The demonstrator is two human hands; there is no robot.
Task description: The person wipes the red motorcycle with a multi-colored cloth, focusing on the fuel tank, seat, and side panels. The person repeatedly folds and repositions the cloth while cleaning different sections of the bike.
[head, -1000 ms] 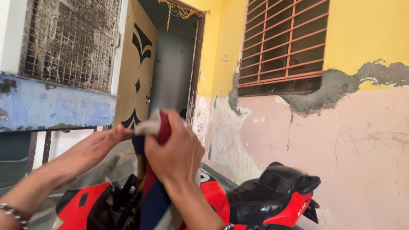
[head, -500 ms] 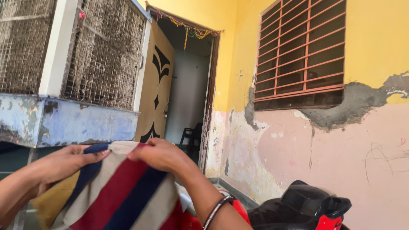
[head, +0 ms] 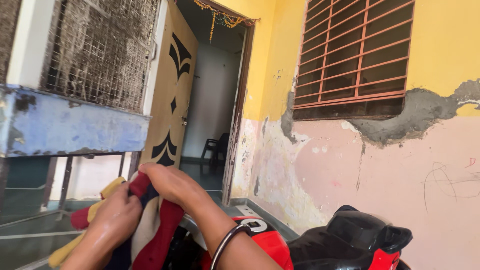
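Both hands grip a striped cloth (head: 150, 225) bunched above the red and black motorbike (head: 350, 240): the left hand (head: 116, 220) clenched on its lower folds, the right hand (head: 167, 182) pinching the top edge. The loose folds hanging below could probably slip free or snag on the motorbike, since only the upper part is held.

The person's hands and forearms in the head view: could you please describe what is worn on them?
Both hands are bare, with no gloves or visible rings. The right hand leads to a bare forearm with a thin, dark metallic bangle circling the wrist. The left hand and what shows of its forearm are also uncovered, with no sleeve in view; its wrist lies at the frame's bottom edge, so any wristwear there cannot be seen.
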